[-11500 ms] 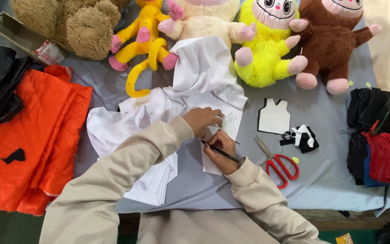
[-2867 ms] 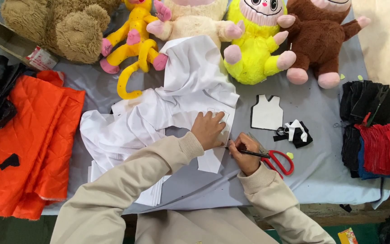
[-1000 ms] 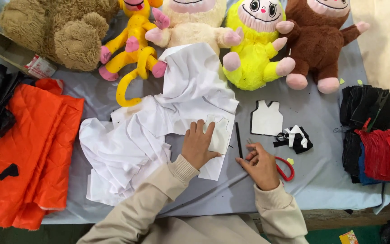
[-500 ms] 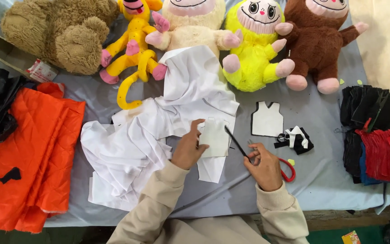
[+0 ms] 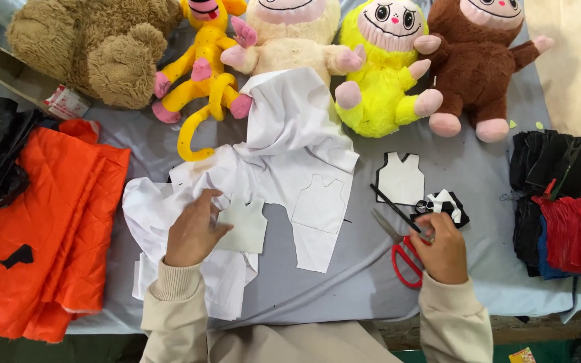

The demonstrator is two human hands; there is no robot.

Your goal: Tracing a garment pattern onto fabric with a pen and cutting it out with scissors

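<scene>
Table: grey cloth point(image 5: 479, 269) covers the work surface, seen from above; every place below is given from the white fabric.
Orange cloth point(image 5: 42, 222): big folded sheet well to the left of the white fabric, with a small black shape on it.
White fabric point(image 5: 284, 141): crumpled in the middle of the table, its top end touching the cream toy; a vest outline shows on its lower right flap.
Soft toys: a row above the white fabric, namely a tan bear point(image 5: 95, 50), a yellow monkey point(image 5: 203, 74), a cream toy point(image 5: 290, 40), a bright yellow toy point(image 5: 384, 74) and a brown toy point(image 5: 479, 60).
Dark clothes point(image 5: 553, 195): black and red pile far to the right of the white fabric.
Left hand point(image 5: 193, 232): rests on the lower left part of the white fabric, fingertips pressing on the paper vest, not closed round it.
Right hand point(image 5: 442, 245): to the right of the white fabric, curled around the scissors' handles.
Paper vest point(image 5: 243, 225): lies flat on the white fabric's lower edge, under the left fingertips.
Second vest piece point(image 5: 401, 178): lies flat just right of the white fabric.
Scissors point(image 5: 405, 252): red handles, blades pointing back toward the white fabric.
Pencil point(image 5: 395, 207): dark, slanted, between the second vest piece and the scissors.
</scene>
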